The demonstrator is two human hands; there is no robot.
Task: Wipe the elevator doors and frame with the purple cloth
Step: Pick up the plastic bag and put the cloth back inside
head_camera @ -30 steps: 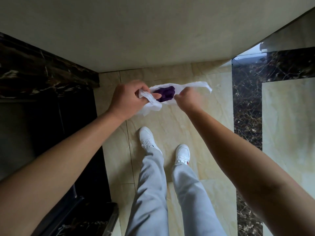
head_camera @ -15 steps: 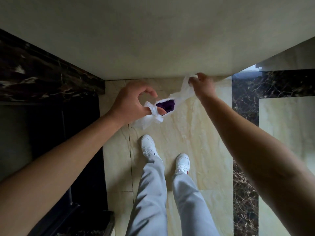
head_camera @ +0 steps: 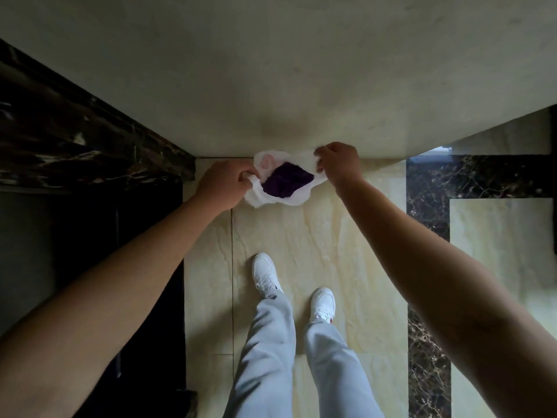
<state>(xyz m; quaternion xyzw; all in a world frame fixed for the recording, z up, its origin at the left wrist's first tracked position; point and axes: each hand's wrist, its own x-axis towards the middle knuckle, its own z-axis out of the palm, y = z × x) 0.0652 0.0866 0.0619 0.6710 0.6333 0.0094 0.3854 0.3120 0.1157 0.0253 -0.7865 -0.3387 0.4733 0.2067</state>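
Observation:
A white plastic bag (head_camera: 265,196) is stretched open between my two hands in front of me, above the floor. The purple cloth (head_camera: 286,180) lies bunched inside the bag, showing through its mouth. My left hand (head_camera: 224,184) pinches the bag's left edge. My right hand (head_camera: 337,159) pinches its right edge, close to the beige wall (head_camera: 271,70). Dark marble framing (head_camera: 75,146) and a dark recess (head_camera: 90,242) are on my left; no elevator door is clearly visible.
I stand on beige marble floor tiles (head_camera: 316,242), my white shoes (head_camera: 265,274) and grey trousers below. A dark veined marble strip (head_camera: 428,200) runs along the floor on the right. The beige wall is directly ahead.
The bag's mouth has been pulled wide open, so more purple cloth shows. My right hand has come down and nearer the left, and the view has tilted further down.

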